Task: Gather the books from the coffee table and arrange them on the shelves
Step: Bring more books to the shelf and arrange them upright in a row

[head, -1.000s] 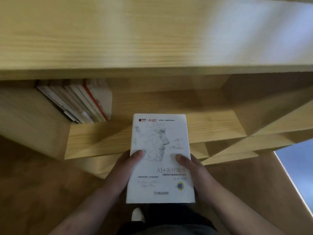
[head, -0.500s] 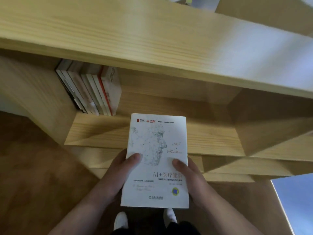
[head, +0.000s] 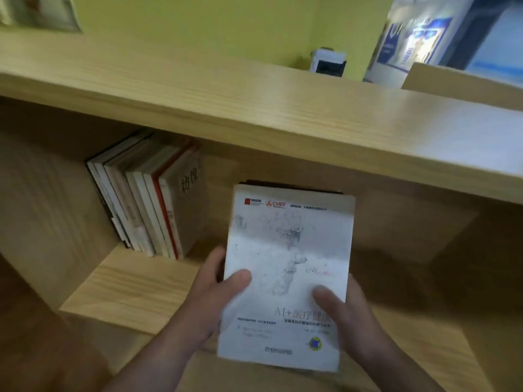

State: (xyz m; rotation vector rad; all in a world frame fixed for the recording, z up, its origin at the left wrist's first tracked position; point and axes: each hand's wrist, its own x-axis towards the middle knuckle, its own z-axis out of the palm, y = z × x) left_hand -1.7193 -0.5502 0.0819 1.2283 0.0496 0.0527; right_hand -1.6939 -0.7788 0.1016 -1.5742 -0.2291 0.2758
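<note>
White book [head: 288, 244] printed "CMEF" and "AI+" is gripped at its sides by left hand [head: 209, 301] and right hand [head: 352, 321].

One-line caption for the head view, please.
Left hand and right hand hold a white book before a wooden shelf, right of shelved books.

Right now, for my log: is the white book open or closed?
Closed: the white book shows its front cover, held between left hand and right hand.

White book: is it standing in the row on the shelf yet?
No, the left hand and right hand hold the white book flat, apart from the row of books.
</note>
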